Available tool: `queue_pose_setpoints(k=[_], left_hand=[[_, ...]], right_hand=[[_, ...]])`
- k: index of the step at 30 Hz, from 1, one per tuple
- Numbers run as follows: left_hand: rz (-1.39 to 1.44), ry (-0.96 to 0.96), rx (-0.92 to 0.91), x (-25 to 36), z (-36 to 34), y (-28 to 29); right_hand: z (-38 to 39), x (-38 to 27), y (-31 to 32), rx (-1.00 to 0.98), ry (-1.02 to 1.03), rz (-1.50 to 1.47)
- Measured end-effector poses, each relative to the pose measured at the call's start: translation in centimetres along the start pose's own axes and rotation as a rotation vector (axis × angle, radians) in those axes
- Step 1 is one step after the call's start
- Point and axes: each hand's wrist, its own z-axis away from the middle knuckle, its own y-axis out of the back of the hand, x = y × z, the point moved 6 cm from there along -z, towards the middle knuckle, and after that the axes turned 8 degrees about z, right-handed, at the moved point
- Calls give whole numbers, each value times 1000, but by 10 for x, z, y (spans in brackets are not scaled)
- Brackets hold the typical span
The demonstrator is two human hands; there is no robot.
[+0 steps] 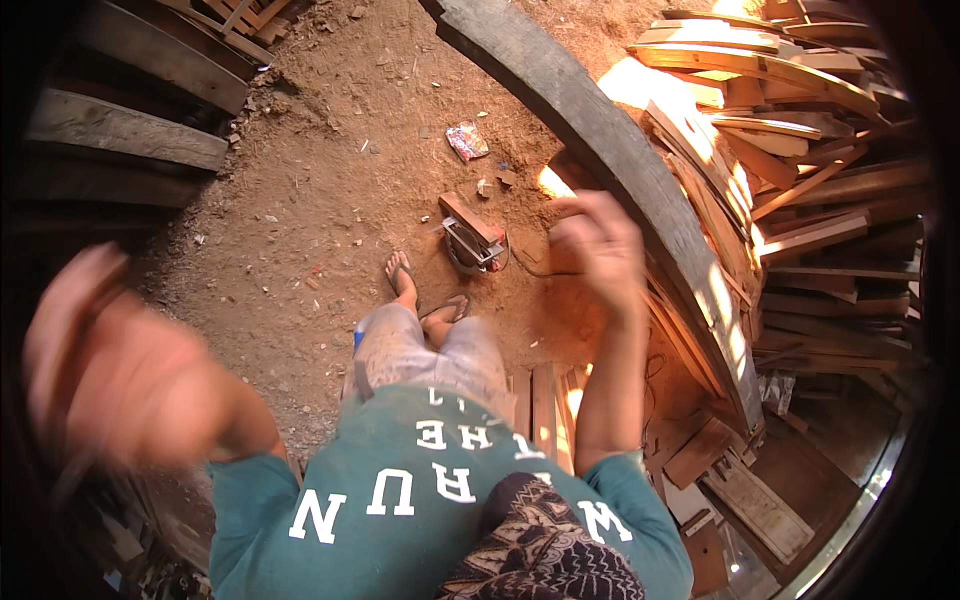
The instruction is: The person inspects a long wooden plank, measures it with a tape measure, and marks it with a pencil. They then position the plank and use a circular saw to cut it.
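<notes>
My left hand (120, 360) is raised at the far left, close to the camera and badly smeared by motion. Whether its fingers hold anything cannot be made out. On the other side, my right hand (600, 245) is lifted beside a long curved grey wooden beam (590, 100). Its fingers look bent but are blurred, and I see no object clearly in them. A circular saw (472, 248) rests on the dirt in front of my feet, with a short reddish wood block (466, 218) against it. A dark cord (530, 268) runs from near the saw toward the right.
Curved and straight timber pieces (800, 180) are heaped at the right. Thick planks (125, 130) stand stacked at the left. Sawdust-covered ground (300, 200) holds scraps and a colourful wrapper (467, 142). More boards (755, 505) lie at the lower right.
</notes>
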Motion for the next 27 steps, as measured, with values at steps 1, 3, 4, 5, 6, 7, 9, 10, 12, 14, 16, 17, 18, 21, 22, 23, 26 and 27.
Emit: queue_pose_setpoints(k=[1,3,4,5,6,7,9,10,12,14,16,17,18,21,22,23,26,27], left_hand=[[-174,316,-146,-38,53,-13],[-348,786,-475,-120,167,-41],[-312,975,-589,-157,244,-51],[-342,1058,-744,-187,336,-47],[-438,1160,-910,-197,417,-40],[-505,1394,-1059,-200,489,-28],[-562,1557,-1165,-189,595,-15],[-599,1589,-1242,-179,625,-12],[-682,1593,-1310,-175,656,-10],[-749,1537,-1283,-185,664,-7],[-754,1498,-1266,-182,661,-10],[-771,1486,-1248,-180,660,-9],[-776,1466,-1236,-178,661,-10],[-753,1457,-1202,-183,658,-11],[-753,1473,-1184,-180,661,-10],[-757,1488,-1162,-178,662,-10],[-758,1530,-1145,-173,667,-7],[-754,1516,-1147,-177,665,-6]], right_hand=[[4,75,-59,-201,-198,-170],[26,208,-153,-535,-165,197],[51,275,-196,-598,-184,168],[71,322,-233,-752,-334,195],[93,382,-269,-761,-370,203],[112,437,-297,-766,-441,379],[123,514,-343,-878,-579,516],[128,547,-361,-920,-664,549],[129,591,-396,-845,-584,411],[122,633,-425,-948,-510,598],[115,653,-432,-1069,-263,969],[124,681,-444,-1086,-37,1181],[125,701,-452,-1065,-52,1217],[140,795,-462,-1086,-178,1172],[130,802,-457,-943,-330,940],[119,801,-451,-797,-466,703],[105,794,-452,-862,-293,1067],[114,812,-456,-869,-185,1207]])
